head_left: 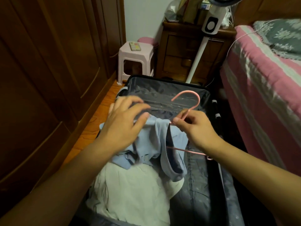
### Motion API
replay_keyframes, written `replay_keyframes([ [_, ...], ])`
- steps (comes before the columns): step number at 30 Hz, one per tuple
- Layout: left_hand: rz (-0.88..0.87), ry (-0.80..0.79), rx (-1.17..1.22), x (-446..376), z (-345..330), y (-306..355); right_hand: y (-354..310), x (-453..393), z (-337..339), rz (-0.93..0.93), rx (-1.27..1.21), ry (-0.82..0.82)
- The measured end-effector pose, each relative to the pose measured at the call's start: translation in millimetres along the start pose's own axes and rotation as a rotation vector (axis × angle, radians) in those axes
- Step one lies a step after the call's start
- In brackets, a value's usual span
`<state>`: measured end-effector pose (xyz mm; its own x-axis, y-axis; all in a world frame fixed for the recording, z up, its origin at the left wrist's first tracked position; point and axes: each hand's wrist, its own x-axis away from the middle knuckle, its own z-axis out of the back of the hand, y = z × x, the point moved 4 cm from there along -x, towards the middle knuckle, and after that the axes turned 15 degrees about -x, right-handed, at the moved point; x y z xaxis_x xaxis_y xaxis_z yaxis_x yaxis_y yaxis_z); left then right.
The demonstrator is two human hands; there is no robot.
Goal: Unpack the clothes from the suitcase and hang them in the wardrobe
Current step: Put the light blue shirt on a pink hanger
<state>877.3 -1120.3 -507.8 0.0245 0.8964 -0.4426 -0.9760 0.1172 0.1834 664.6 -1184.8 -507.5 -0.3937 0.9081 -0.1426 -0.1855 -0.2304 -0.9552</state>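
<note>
Hanging over the open suitcase (203,190), a blue shirt (156,144) is gripped by the left hand (123,126) at 9 o'clock; a pink hanger (192,105), threaded through it, is pinched by the right hand (195,129).

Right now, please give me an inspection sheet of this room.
Surface: open suitcase on wooden floor.
Job's things: blue shirt half on pink hanger; white clothes packed beneath; wardrobe shut.
Clutter: remote on stool.
Hands: left hand on the shirt; right hand pinches the hanger.
Cables: white cable over bed.
Surroundings: nightstand, fan.
</note>
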Motion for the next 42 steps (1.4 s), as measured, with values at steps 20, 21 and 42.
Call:
replay_keyframes([
  [20,0.358,-0.153,0.407,16.3,-28.7,-5.4,-11.8,13.7,-25.9,0.318,0.339,0.257],
  [21,0.409,-0.133,0.476,14.7,-26.8,-9.3,-6.6,17.5,-31.0,0.333,0.395,0.206],
  [42,0.126,-0.234,0.412,20.3,-9.3,-39.7,83.5,-13.5,93.8,0.221,0.775,-0.403],
])
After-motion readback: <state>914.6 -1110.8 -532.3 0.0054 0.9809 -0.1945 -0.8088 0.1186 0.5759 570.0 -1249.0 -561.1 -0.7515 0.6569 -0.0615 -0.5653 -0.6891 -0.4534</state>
